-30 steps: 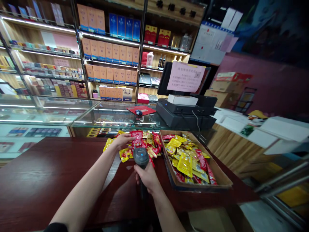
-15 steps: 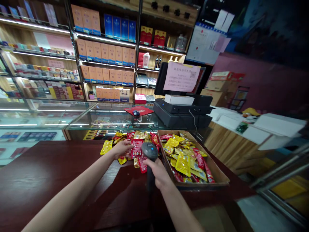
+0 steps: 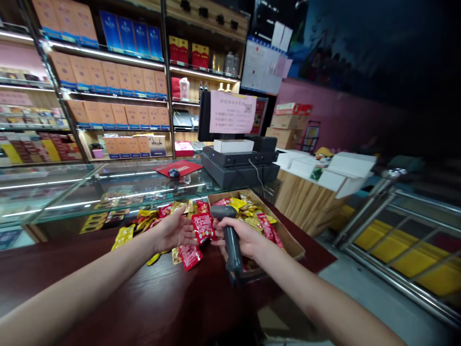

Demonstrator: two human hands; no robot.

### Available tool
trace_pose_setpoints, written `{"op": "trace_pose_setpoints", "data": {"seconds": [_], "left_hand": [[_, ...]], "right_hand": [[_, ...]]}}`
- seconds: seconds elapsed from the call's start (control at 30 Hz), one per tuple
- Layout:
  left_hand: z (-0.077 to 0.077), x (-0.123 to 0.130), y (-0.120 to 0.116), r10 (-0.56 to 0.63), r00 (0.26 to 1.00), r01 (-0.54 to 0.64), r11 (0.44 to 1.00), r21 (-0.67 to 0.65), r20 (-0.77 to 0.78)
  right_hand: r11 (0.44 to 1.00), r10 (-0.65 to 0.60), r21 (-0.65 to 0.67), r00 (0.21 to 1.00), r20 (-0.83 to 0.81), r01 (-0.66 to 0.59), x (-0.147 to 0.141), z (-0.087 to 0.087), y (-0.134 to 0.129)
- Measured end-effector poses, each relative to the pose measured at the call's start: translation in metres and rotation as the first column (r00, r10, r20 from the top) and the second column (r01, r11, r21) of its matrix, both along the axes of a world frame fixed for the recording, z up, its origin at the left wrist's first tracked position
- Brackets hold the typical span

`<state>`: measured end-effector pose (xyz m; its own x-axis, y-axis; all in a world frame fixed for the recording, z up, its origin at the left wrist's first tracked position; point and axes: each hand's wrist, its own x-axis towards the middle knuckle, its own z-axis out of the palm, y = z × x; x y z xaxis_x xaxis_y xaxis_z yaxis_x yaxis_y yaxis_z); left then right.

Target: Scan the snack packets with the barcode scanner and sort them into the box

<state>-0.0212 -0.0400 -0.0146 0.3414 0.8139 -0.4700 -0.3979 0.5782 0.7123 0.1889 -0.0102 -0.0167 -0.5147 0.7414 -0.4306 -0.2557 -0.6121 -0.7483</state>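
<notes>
My right hand (image 3: 241,235) is wrapped round the handle of a dark grey handheld scanner (image 3: 233,247), and its fingertips also touch the right edge of a red packet (image 3: 203,228). My left hand (image 3: 176,229) is beside that packet's left edge, fingers spread and palm turned toward it. Another red packet (image 3: 190,256) lies on the dark red table below. Yellow and red packets (image 3: 144,219) are heaped behind my left hand. To the right, a cardboard box (image 3: 293,245) holds more packets, partly hidden by my right hand and the scanner.
Behind the table is a glass counter (image 3: 118,180) with a mouse (image 3: 174,173) on a red mat and a black register (image 3: 237,168). Shelves of boxes stand at the back. White boxes (image 3: 338,173) and a metal railing (image 3: 396,230) are on the right.
The view has turned to the right. My left hand has opened, the red packet is now between both hands, and the scanner has tilted, its head now pointing left.
</notes>
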Motion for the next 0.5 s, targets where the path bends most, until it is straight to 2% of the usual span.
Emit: {"op": "trace_pose_setpoints", "data": {"seconds": [0.17, 0.37, 0.43, 0.5], "left_hand": [[0.017, 0.049, 0.031, -0.078, 0.997, 0.078, 0.997, -0.011, 0.01], [0.019, 0.114, 0.088, -0.203, 0.979, 0.202, 0.979, 0.011, 0.036], [0.019, 0.13, 0.108, -0.172, 0.985, 0.172, 0.985, 0.0, -0.007], [0.019, 0.139, 0.124, -0.094, 0.993, 0.093, 0.996, -0.006, -0.075]], "right_hand": [[0.994, -0.105, 0.027, 0.993, 0.045, 0.104, 0.048, 0.008, 0.016], [0.969, -0.246, 0.054, 0.965, 0.087, 0.242, 0.112, 0.02, 0.042], [0.956, -0.294, 0.065, 0.943, 0.153, 0.288, 0.129, 0.023, 0.055], [0.93, -0.368, 0.088, 0.911, 0.187, 0.357, 0.14, 0.025, 0.068]]}}
